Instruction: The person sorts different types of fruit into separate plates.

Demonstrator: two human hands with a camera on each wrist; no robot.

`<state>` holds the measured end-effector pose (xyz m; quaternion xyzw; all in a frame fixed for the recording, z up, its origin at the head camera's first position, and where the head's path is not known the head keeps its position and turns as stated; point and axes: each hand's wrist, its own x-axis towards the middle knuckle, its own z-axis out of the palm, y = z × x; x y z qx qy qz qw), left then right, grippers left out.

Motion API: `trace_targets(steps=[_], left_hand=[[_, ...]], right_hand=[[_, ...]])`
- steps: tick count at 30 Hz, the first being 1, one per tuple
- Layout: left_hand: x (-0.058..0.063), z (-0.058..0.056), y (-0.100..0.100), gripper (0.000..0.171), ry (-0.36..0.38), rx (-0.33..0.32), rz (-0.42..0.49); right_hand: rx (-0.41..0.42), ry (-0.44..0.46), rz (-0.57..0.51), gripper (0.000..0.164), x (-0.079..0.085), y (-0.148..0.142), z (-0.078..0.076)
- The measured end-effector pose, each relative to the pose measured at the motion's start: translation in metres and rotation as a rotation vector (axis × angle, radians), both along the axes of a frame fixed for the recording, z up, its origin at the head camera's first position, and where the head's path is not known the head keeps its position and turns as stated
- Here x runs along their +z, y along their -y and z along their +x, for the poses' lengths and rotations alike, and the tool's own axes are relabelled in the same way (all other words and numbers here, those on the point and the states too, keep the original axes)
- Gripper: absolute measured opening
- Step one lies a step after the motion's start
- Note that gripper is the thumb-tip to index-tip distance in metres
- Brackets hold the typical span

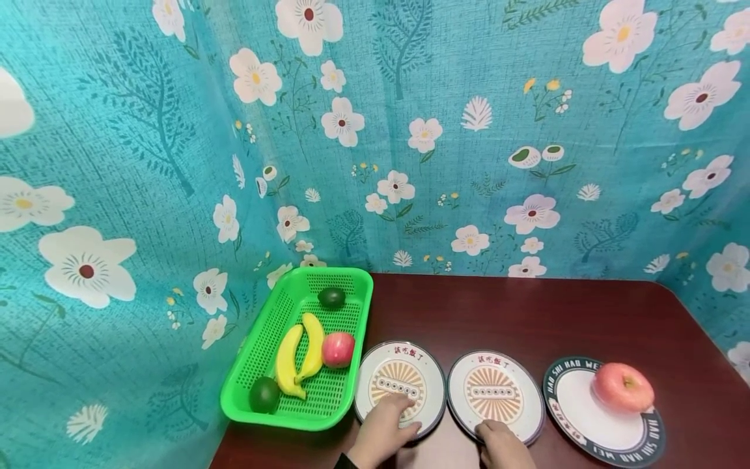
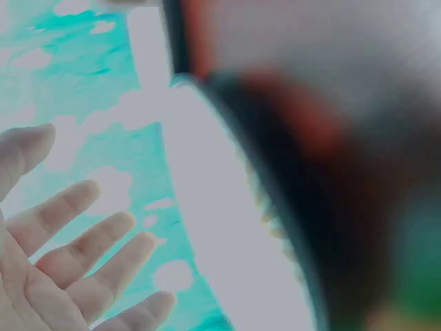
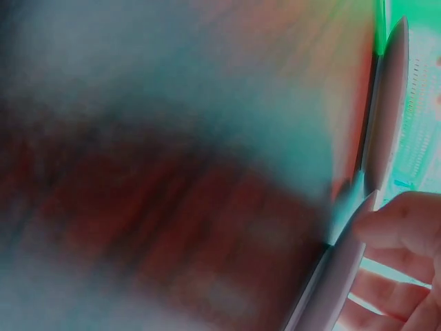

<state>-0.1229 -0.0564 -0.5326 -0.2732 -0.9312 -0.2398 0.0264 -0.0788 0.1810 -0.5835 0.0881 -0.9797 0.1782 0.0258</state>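
My left hand reaches over the near side of the left white plate, which has an orange sunburst print. In the left wrist view its fingers are spread and hold nothing, beside a plate's pale edge. A matching plate lies to its right, their rims close together. My right hand pinches this second plate at its near-left rim. The right wrist view shows a fingertip on the rim, with the other fingers bent beside it.
Left of the plates stands a green basket with two bananas, a red apple and two dark green fruits. Rightmost, a dark-rimmed plate bears another apple. A floral curtain hangs behind the brown table.
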Motion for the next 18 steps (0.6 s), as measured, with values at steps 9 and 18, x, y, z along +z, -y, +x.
trace_targets(steps=[9,18], left_hand=[[0.068,-0.032,0.023,0.040,-0.080,-0.010,0.002],[0.078,-0.111,0.084,0.047,0.203,0.100,0.078]], right_hand=[[-0.022,0.010,-0.041,0.017,0.001,-0.001,0.001],[-0.001,0.025,-0.069,0.017,0.001,-0.001,0.000]])
